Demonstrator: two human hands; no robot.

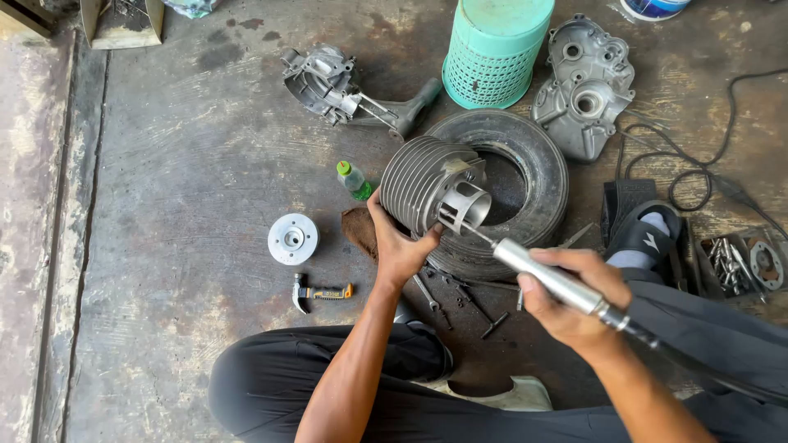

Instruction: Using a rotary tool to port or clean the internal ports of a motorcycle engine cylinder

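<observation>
A finned grey engine cylinder lies tilted on the rim of a small black tyre. My left hand grips the cylinder from below, at its open skirt end. Gripped like a pen in my right hand is a slim silver rotary grinder handpiece. Its thin bit reaches into the edge of the cylinder's skirt. A black flexible shaft runs from the handpiece off to the right over my leg.
On the concrete floor lie an engine case half, another case with an arm, a turquoise basket, a small green bottle, a round metal disc, a small hammer, loose wrenches and a tray of bits.
</observation>
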